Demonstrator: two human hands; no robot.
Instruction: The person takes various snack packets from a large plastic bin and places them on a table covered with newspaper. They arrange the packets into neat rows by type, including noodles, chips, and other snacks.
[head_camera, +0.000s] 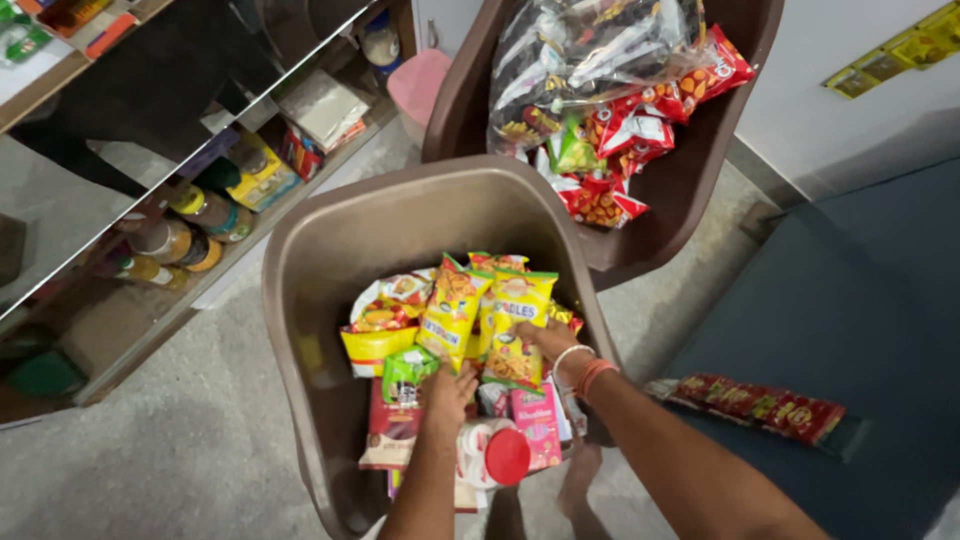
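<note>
A brown plastic chair (330, 240) holds a heap of snack packets. My left hand (447, 392) rests on the heap, touching a green packet (407, 370) and the lower end of a yellow packet (452, 312). My right hand (548, 345), with bangles at the wrist, grips the bottom of a second yellow packet (519, 318) standing upright. Below the hands lie a pink box (535, 424), a dark red box (392, 425) and a white jar with a red lid (497, 452).
A second brown chair (690, 180) behind holds red snack packets and a clear bag of more packets. A glass counter (150, 220) with jars and boxes stands at left. A strip of red sachets (760, 405) lies on a dark blue surface at right.
</note>
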